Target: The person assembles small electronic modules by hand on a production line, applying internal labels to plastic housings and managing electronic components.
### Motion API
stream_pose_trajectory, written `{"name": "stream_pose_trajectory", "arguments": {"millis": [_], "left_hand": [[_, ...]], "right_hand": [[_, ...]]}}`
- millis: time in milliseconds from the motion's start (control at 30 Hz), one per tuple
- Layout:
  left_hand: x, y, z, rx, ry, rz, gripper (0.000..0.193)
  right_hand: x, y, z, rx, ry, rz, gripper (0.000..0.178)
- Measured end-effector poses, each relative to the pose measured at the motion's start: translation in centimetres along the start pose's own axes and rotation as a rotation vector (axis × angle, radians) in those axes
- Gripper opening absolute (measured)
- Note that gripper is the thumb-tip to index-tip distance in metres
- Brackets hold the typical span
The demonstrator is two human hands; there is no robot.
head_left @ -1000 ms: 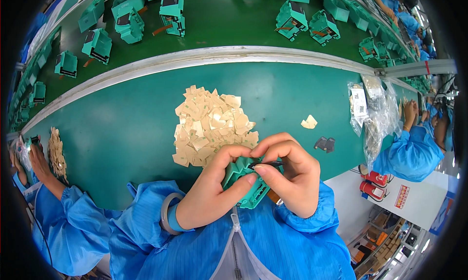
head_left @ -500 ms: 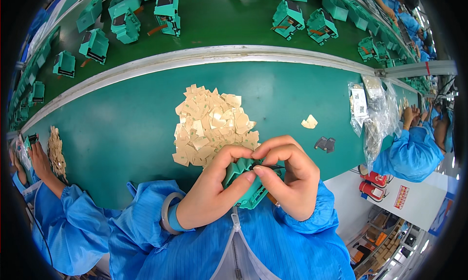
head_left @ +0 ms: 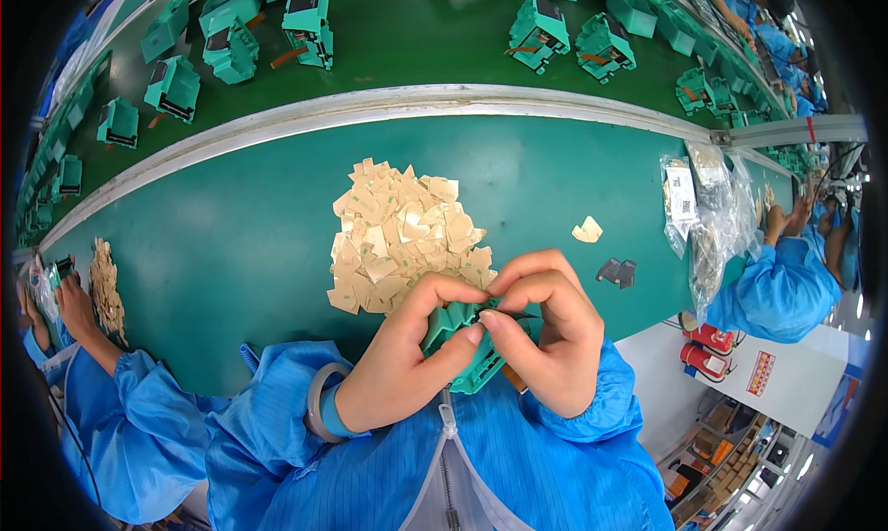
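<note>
Close to my chest, my left hand (head_left: 404, 353) is closed round a green plastic housing (head_left: 477, 368), its thumb lying across the near side. The fingers of my right hand (head_left: 553, 337) meet in a pinch at the housing's upper right edge, on a small dark piece (head_left: 524, 315) mostly hidden by the fingertips. A bit of orange-brown flat cable (head_left: 514, 377) shows below that hand. Just beyond my hands lies a heap of beige paper-backed pieces (head_left: 398, 235) on the green tabletop (head_left: 231, 244).
To the right are one loose beige piece (head_left: 587, 229), dark cut pieces (head_left: 617, 272) and clear plastic bags (head_left: 717, 221). Past a metal rail (head_left: 444, 99), green housings (head_left: 539, 33) stand on a green conveyor (head_left: 416, 41). Co-workers in blue sit on both sides.
The housings on the conveyor have shifted slightly left. My right hand has risen a little at the housing's edge, while my left hand keeps its hold.
</note>
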State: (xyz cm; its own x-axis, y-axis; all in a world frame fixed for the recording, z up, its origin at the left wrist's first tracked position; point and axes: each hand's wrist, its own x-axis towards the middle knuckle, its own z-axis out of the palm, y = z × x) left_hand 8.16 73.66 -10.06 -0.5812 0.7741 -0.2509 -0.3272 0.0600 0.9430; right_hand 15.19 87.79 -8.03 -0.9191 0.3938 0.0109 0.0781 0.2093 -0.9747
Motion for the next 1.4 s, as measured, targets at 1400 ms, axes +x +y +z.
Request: {"name": "stream_pose_trajectory", "arguments": {"millis": [1400], "left_hand": [[-0.2,-2.8,-1.9,0.326,0.007,0.702,0.056]], "right_hand": [[1.1,-2.3,-2.6,-0.13,-0.295,-0.16,0.021]]}}
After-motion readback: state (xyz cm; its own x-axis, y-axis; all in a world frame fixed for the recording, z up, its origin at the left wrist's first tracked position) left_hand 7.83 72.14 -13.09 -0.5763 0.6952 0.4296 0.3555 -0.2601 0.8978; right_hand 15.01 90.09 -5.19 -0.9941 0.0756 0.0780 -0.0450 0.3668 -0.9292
